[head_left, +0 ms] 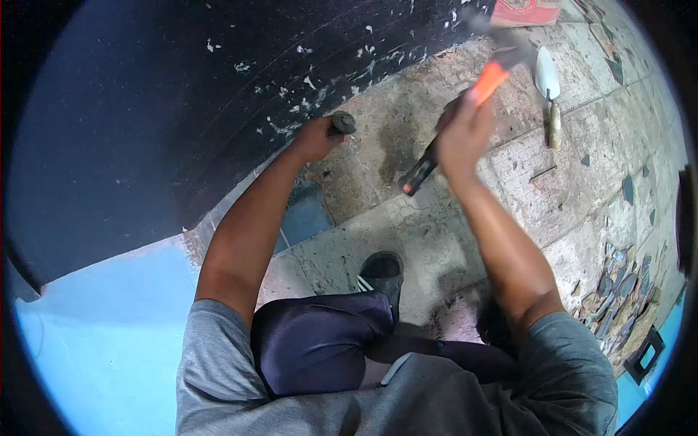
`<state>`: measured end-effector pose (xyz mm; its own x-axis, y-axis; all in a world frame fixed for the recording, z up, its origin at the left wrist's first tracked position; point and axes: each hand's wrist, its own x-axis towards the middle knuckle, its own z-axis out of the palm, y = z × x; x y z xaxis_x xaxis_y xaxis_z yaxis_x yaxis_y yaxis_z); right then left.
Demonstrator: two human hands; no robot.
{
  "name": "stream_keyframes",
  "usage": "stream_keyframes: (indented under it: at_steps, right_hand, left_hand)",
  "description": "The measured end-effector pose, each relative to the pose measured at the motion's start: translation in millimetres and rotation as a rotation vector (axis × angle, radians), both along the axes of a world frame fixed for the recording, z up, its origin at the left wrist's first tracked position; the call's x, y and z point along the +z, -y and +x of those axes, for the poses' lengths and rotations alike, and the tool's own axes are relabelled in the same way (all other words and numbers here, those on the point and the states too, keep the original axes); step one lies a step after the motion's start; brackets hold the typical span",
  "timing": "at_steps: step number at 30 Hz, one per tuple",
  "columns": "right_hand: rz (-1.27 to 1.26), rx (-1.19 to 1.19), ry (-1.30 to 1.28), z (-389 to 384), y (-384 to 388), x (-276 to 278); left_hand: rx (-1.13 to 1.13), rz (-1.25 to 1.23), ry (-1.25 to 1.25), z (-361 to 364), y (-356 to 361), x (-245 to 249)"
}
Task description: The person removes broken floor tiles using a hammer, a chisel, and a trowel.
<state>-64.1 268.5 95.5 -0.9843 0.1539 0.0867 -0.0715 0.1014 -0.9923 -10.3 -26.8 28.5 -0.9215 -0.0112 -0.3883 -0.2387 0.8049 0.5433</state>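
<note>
My left hand (pixel 313 141) is closed around a dark chisel (pixel 344 122) low beside the black wall. Its round struck end faces up toward me, while my fist and arm hide its tip. In my right hand (pixel 464 145) is a hammer (pixel 491 81) with an orange and black handle. The hammer head is raised and smeared by motion, apart from the chisel. Just below my left hand, a few blue floor tiles (pixel 309 218) lie against the wall, bordering bare, rough floor (pixel 371 163).
A trowel (pixel 548 76) lies on the floor at right, near a red and white bag (pixel 525 11). Broken tile pieces (pixel 618 287) are heaped at the lower right, with loose shards (pixel 628 189) around. The black wall (pixel 160 109) bounds the left. My shoe (pixel 382 272) stands on the floor.
</note>
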Motion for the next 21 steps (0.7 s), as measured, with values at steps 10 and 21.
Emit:
stream_keyframes:
  at_steps: [10, 21]
  right_hand:
    - [0.463, 0.558, 0.457, 41.9, -5.4, -76.9]
    - [0.431, 0.457, 0.573, 27.0, -27.5, -98.3]
  left_hand:
    - [-0.068, 0.005, 0.038, 2.4, -9.0, -6.5]
    - [0.014, 0.060, 0.049, 5.6, -14.9, 8.0]
